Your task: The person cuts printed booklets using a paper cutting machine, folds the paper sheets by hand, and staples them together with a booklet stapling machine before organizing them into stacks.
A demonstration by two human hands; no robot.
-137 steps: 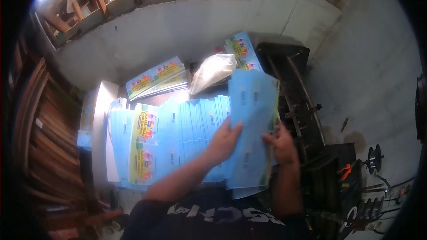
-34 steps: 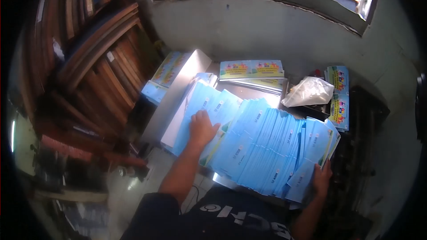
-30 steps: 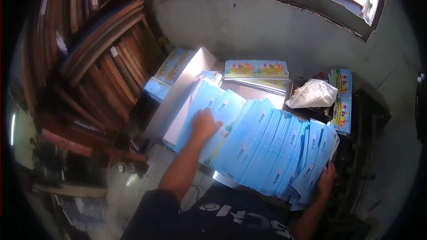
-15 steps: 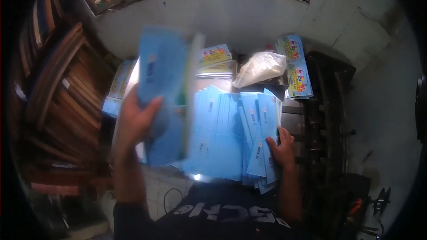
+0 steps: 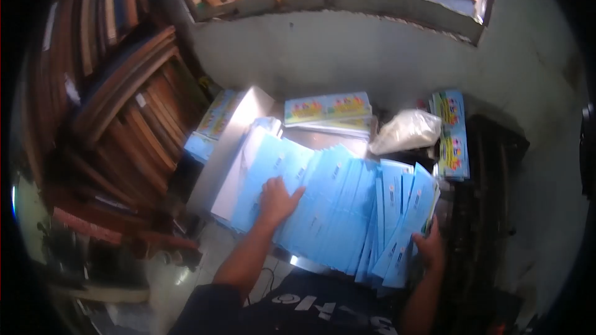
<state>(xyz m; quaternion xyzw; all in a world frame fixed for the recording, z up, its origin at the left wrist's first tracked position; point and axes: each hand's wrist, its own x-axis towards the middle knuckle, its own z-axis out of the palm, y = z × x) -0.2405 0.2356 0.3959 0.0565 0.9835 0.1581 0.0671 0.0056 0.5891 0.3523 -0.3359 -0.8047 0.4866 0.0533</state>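
A long row of overlapping light-blue printed sheets [image 5: 323,211] covers the work surface in front of me. Near its left end, my left hand [image 5: 279,201] rests on the top sheet, palm down, with the thumb apart from the fingers. At the right end several loose blue printed sheets [image 5: 406,217] lie fanned at uneven angles. My right hand [image 5: 429,248] grips their outer edge between thumb and fingers; part of its fingers is hidden. A white box-like panel [image 5: 214,161] stands along the left side of the row.
Behind the row are a stack of colourful printed sheets [image 5: 328,108] and a white plastic bag [image 5: 406,131]. More colourful sheets [image 5: 453,136] lie at right beside dark machinery [image 5: 490,180]. Wooden frames [image 5: 139,130] lean at left. A window opening is above.
My left hand has brought the blue sheet it held in the air down onto the left end of the row and released it. My right hand stays at the right edge. The view has shifted.
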